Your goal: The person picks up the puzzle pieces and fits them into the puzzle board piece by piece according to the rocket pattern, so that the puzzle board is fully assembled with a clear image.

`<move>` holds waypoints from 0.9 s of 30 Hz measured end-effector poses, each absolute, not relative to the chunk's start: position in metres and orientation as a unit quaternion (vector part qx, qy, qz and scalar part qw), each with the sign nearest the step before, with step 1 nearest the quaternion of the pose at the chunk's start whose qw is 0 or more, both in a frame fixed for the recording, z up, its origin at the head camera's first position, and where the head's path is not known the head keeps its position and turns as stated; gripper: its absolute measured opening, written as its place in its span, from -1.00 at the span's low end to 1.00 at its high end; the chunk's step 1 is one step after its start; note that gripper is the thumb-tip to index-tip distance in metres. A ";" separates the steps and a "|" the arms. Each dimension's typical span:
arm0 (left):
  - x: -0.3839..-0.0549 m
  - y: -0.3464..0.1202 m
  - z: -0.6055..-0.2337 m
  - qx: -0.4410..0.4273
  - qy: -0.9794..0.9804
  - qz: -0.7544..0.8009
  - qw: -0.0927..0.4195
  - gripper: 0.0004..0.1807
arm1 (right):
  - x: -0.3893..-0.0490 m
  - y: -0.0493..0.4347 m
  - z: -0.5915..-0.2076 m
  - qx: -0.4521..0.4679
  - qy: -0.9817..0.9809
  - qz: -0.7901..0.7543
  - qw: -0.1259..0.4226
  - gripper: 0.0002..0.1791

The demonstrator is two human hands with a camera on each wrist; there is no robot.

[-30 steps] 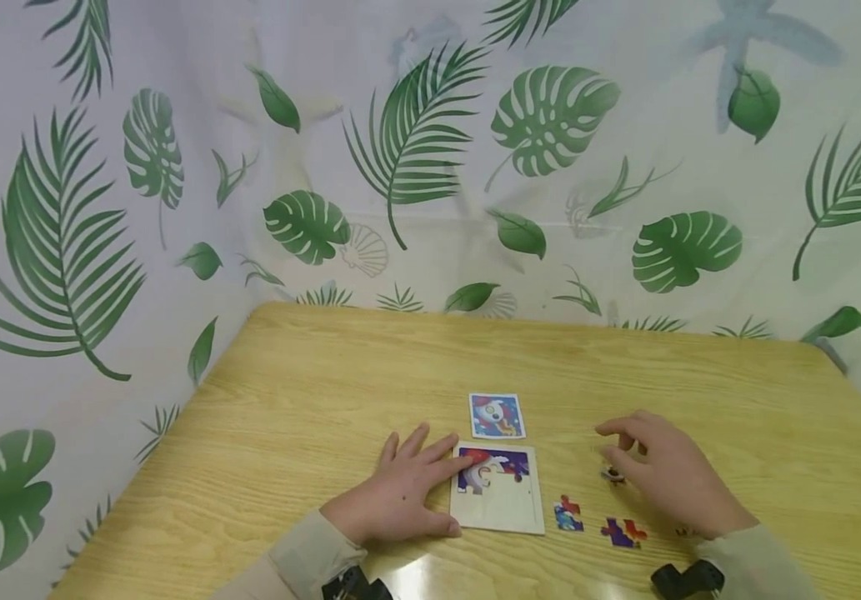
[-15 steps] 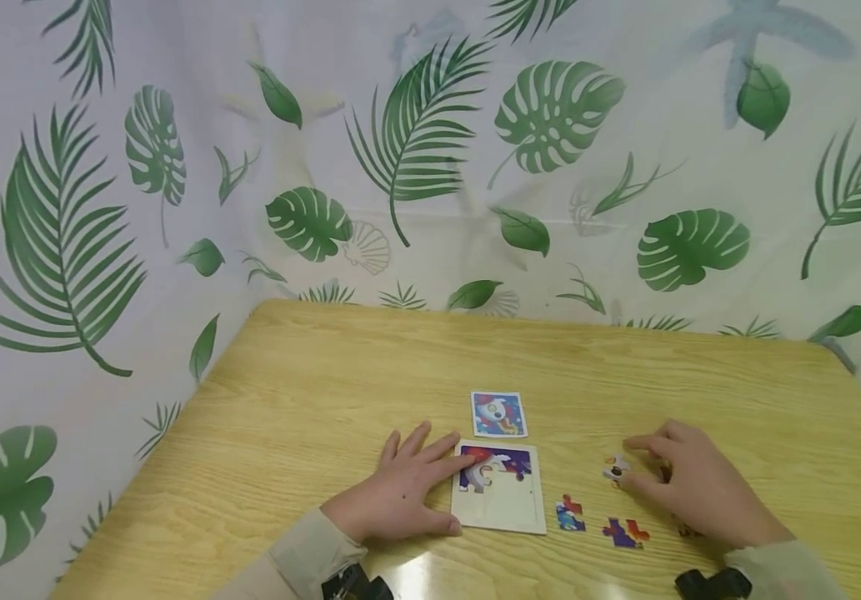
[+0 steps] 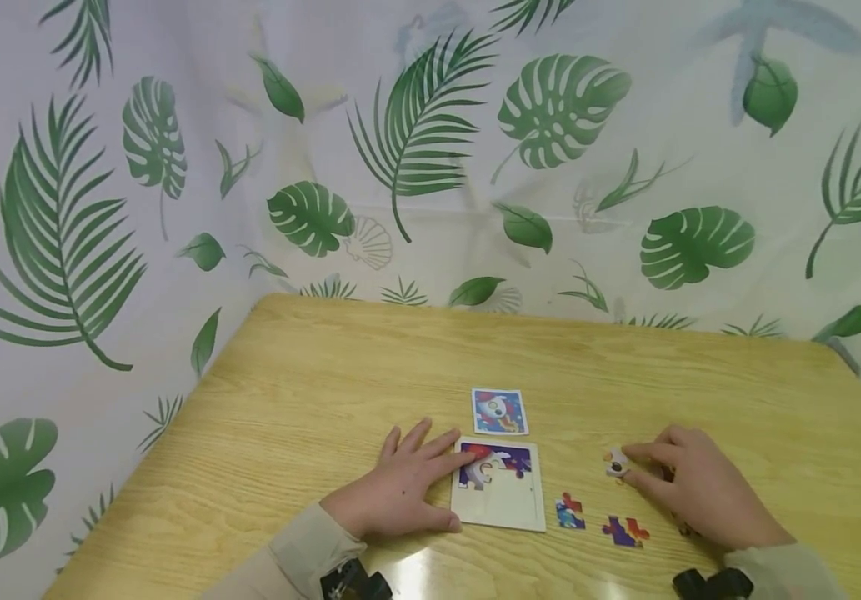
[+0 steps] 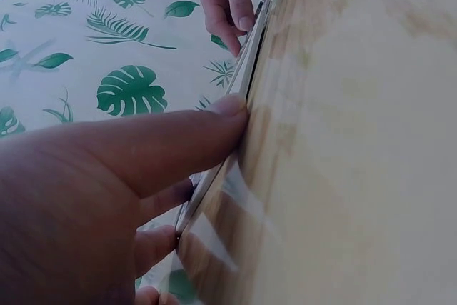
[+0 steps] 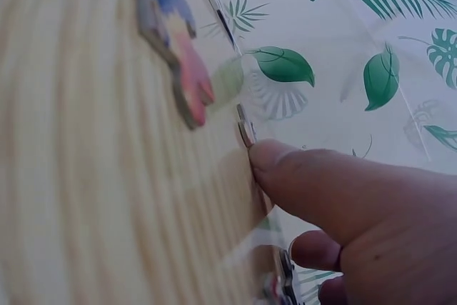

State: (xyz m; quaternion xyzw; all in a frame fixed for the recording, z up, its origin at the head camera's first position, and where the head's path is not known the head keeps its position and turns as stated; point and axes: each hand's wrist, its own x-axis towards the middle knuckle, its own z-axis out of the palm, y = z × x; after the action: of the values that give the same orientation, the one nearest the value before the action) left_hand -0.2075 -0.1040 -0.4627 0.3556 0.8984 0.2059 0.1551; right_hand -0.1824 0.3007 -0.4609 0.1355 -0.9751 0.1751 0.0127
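In the head view my left hand (image 3: 403, 487) lies flat with fingers spread, its fingertips on the left side of the square puzzle board (image 3: 505, 510). Part of a rocket picture is fitted along the board's top and left. My right hand (image 3: 700, 483) pinches a small white and orange puzzle piece (image 3: 614, 462) between thumb and forefinger, low over the table. The right wrist view shows the thumb (image 5: 275, 166) right at that piece's edge. Two more groups of pieces, a red and blue one (image 3: 569, 512) and a purple and orange one (image 3: 625, 531), lie between board and right hand.
A picture card (image 3: 500, 412) of the rocket lies just behind the board. More pieces are partly hidden under my right hand. The wooden table (image 3: 325, 375) meets a leaf-patterned curtain (image 3: 430, 167) at its back and left edges.
My right hand has moved right and brought thumb and forefinger together on the white and orange puzzle piece, which has turned slightly. The left hand stays on the board.
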 end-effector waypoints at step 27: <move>-0.207 -0.102 -0.460 0.355 0.903 0.190 0.147 -0.08 | -0.185 0.300 -0.466 0.142 -0.974 0.173 0.034 -0.65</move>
State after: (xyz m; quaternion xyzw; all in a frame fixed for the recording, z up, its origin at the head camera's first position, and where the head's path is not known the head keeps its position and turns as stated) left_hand -0.2073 -0.1016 -0.4605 0.3553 0.9033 0.1900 0.1473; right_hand -0.1853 0.3002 -0.4657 0.1416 -0.9741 0.1731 0.0345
